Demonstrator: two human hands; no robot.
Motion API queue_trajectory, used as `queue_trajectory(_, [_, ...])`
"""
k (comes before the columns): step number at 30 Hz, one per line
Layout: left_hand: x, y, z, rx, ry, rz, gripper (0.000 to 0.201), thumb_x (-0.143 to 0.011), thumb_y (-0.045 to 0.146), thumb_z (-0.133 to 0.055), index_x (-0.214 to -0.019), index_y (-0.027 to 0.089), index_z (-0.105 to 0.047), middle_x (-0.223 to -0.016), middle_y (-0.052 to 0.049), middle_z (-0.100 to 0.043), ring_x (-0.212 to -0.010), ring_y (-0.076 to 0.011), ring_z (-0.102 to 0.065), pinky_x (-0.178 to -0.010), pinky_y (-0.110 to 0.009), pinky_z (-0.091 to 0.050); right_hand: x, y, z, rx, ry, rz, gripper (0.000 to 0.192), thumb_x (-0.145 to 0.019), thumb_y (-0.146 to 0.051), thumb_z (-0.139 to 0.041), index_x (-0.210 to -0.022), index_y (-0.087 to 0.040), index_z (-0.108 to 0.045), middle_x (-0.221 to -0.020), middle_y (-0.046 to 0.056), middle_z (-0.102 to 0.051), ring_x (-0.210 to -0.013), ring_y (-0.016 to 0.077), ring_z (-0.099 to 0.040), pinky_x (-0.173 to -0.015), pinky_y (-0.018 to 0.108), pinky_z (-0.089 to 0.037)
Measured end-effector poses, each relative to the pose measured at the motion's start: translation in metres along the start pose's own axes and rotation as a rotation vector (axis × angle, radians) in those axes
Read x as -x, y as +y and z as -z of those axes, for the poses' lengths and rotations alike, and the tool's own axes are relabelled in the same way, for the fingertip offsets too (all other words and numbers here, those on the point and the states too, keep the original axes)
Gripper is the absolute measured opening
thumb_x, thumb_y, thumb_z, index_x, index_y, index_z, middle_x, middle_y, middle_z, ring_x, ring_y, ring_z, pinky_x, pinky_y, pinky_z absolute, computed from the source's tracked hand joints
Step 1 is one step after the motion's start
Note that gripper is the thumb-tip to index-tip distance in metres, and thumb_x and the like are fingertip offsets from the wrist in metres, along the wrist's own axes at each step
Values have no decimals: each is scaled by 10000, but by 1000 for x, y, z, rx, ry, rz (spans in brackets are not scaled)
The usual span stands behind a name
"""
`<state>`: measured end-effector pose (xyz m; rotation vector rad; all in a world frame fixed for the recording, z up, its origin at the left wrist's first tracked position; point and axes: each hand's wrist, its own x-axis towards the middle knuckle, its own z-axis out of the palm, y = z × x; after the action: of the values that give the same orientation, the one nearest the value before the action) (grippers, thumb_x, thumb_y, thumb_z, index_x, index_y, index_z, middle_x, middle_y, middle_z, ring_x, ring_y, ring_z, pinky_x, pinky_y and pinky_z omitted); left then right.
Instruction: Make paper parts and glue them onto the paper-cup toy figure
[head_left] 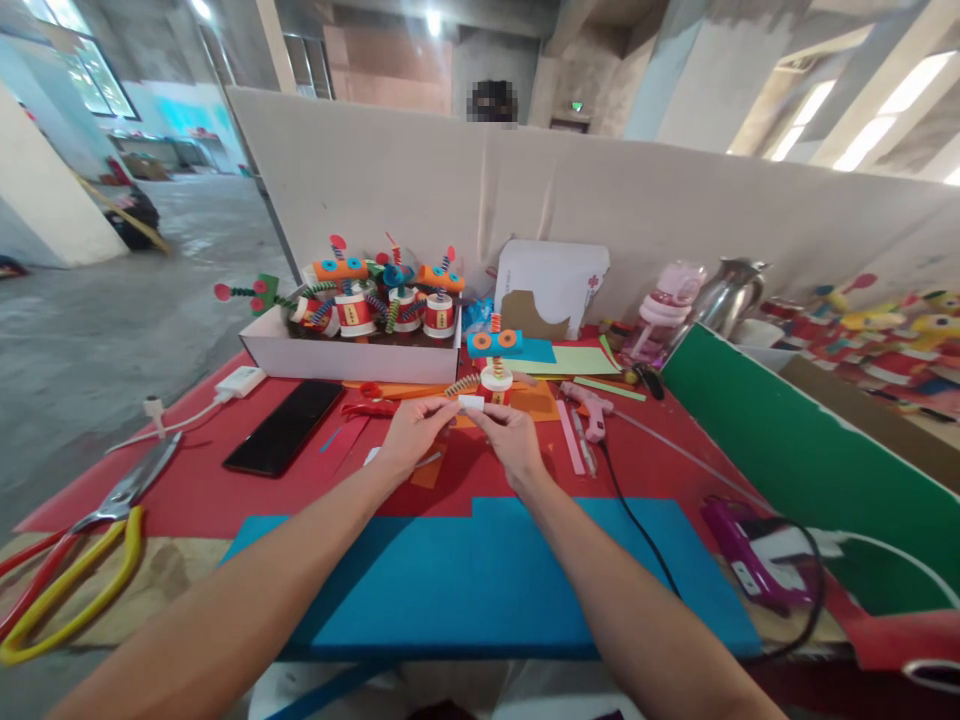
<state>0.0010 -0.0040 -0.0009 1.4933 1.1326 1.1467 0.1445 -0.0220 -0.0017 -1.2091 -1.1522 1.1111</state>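
Observation:
A small white piece of paper [471, 402] is pinched between the fingertips of my left hand [416, 432] and my right hand [510, 438], one at each end. Both hands are closed on it above the red table covering. Just behind them stands a paper-cup figure [496, 384] with a blue roll for a head, orange ring eyes and coiled paper arms. Orange paper [427, 468] lies beneath my hands. A pink glue gun [591, 410] rests to the right of my right hand, beside a pink strip [570, 438].
A white box [352, 359] holds several similar cup figures. Around the table lie a black phone [285, 428], large scissors [112, 515], blue sheets [465, 570] and a purple power strip [757, 555]. A green board [810, 450] borders the right. A person's head shows behind the partition [375, 170].

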Motion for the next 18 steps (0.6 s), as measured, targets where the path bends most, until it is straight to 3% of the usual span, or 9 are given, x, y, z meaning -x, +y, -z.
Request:
queue_trajectory(5, [4,29,17,-366,86,-241,262,-781,426,-576,-816,189,-682,-706,-11,-649,-639,-144,-539,-621,-227,-373,-3,0,2,-52,10,-22,303,-592,-454,-739,-706,-173,-744,-471,-64,-414,-453,66,-307,-436,230,-236])
queue_trajectory(8, [24,54,54,-673,204,-290,355,-840,460,-488,-642,190,-606,-543,-3,-544,-545,-142,-475,-577,-236,-325,-5,-2,4,-136,29,-62,327,-560,-445,-750,-722,-161,-739,-456,-72,-396,-435,58,-291,-423,226,-215])
queue_trajectory(10, [49,66,91,-928,339,-273,351,-891,407,-391,-685,187,-571,-629,-23,-578,-619,-157,-507,-625,-238,-333,-6,-5,6,-164,25,-63,320,-549,-430,-753,-715,-157,-738,-440,-74,-389,-428,57,-283,-418,226,-188])
queue_trajectory(12, [80,67,133,-1126,374,-158,248,-900,277,-332,-894,180,-561,-819,-33,-624,-756,-165,-553,-702,-232,-357,-6,-9,8,-179,12,-27,299,-549,-412,-753,-707,-158,-738,-447,-66,-421,-437,57,-284,-426,231,-178])
queue_trajectory(14, [111,59,174,-1289,375,72,248,-849,171,-326,-1012,179,-512,-978,-51,-612,-886,-172,-565,-737,-228,-374,-5,-12,8,-215,0,2,283,-545,-396,-759,-700,-160,-738,-480,-50,-480,-454,60,-307,-438,235,-200])
queue_trajectory(17, [152,35,217,-1537,365,522,213,-860,292,-324,-819,184,-503,-868,-97,-595,-824,-246,-576,-653,-266,-370,-4,-16,8,-318,-32,-35,279,-514,-384,-787,-666,-161,-720,-511,-39,-508,-460,57,-332,-445,239,-236])
queue_trajectory(18, [162,26,226,-1537,359,564,249,-871,343,-309,-769,193,-480,-796,-89,-589,-782,-251,-578,-639,-269,-364,-3,-16,7,-355,-44,-58,281,-499,-381,-799,-650,-162,-709,-508,-44,-498,-455,53,-330,-442,238,-240])
